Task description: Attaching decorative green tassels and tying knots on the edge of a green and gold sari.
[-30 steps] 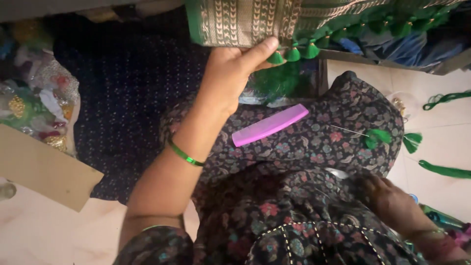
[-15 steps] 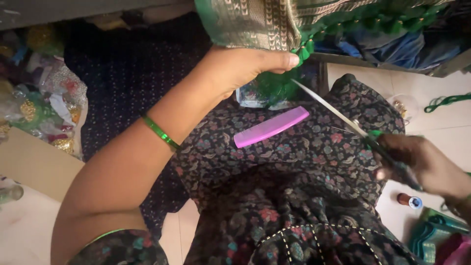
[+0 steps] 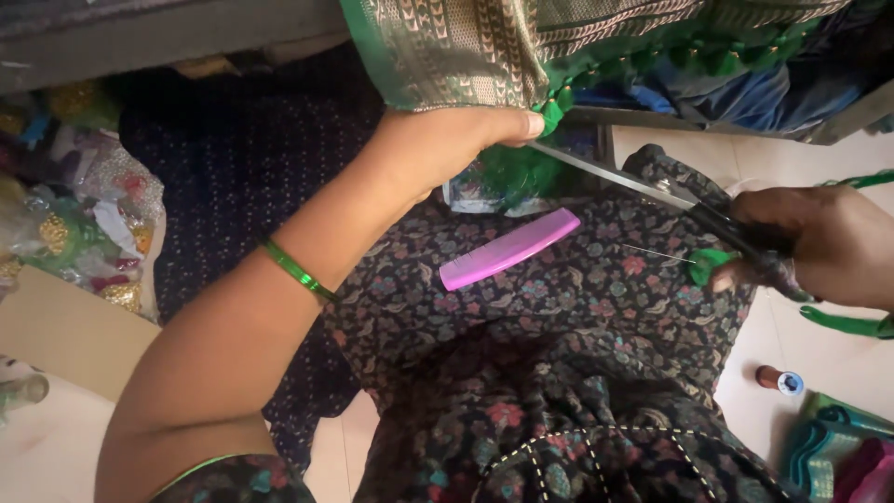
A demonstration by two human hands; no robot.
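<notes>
My left hand pinches the green tasselled edge of a green and gold patterned cloth that hangs from above. My right hand grips a pair of scissors; the long steel blades point left and reach up to the green tassel under my left thumb. A purple comb lies on my lap, on dark floral fabric. A needle with green thread sticks out beside my right hand.
A heap of shiny wrapped trimmings lies at the left by a cardboard piece. A thread spool and folded coloured fabric sit on the pale floor at the right. Green tassel cords lie near my right hand.
My right hand picked up the scissors and brought the blades up to the tassel. My left hand closed on the cloth edge and the view shifted slightly.
</notes>
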